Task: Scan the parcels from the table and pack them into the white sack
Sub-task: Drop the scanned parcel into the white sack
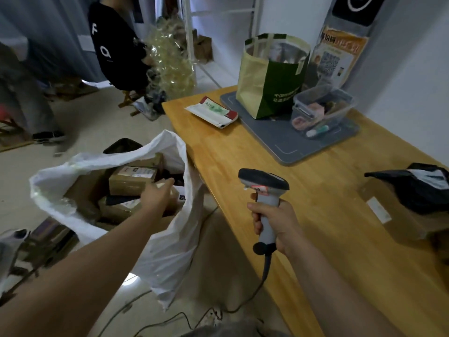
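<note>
The white sack (167, 249) stands open on the floor against the wooden table's (315, 210) left edge, holding several brown cardboard parcels (132, 181). My left hand (158, 194) reaches into its mouth over a pale parcel (178, 194); the hand's back hides whether the fingers hold it. My right hand (272, 222) grips the grey barcode scanner (263, 181) upright above the table edge. On the table lie a white envelope parcel (211, 112) with red and green print, and at the right a cardboard box (398, 215) with a black poly bag (420, 188) on top.
A green and beige tote bag (269, 76) and a clear plastic tub (323, 105) stand on a grey mat (279, 142) at the table's back. The scanner cable (264, 271) hangs to the floor. A black garment (114, 45) hangs beyond the sack; a person's legs (29, 98) are at left.
</note>
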Demonstrator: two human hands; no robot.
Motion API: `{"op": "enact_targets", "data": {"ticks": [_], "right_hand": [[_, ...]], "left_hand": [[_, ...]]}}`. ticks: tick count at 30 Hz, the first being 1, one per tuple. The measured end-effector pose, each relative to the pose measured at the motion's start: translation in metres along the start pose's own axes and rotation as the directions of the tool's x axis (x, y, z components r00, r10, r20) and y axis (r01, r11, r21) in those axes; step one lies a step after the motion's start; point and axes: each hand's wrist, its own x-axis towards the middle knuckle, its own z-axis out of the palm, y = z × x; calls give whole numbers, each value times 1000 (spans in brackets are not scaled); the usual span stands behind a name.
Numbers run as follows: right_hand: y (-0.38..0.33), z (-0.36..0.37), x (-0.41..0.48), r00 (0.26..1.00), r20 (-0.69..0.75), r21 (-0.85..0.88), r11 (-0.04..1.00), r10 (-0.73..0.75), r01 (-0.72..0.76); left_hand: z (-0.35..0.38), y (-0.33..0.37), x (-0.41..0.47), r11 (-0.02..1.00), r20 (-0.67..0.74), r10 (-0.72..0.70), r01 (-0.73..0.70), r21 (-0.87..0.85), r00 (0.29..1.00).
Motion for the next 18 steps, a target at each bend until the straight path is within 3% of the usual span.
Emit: {"op": "enact_targets", "data": {"ticks": [4, 8, 11, 14, 18], "right_hand": [[-1, -27, 3, 990, -140, 86, 996, 5, 7], [-8, -73, -3, 942, -334, 190, 980, 12, 55], [-18, -116, -13, 885, -466, 264, 956, 8, 131], [-29, -160, -23, 825, -565, 323, 924, 14, 205], [-37, -212, -36, 735, -677, 380, 874, 39, 304]], "left_hand": [[63, 28, -24, 910, 164, 263, -301, 284, 951], [145, 57, -60, 839, 414, 333, -467, 279, 847], [205, 77, -97, 743, 587, 393, -621, 250, 707], [262, 94, -135, 610, 736, 427, -768, 195, 526], [335, 113, -187, 450, 859, 409, -887, 104, 308]]}}
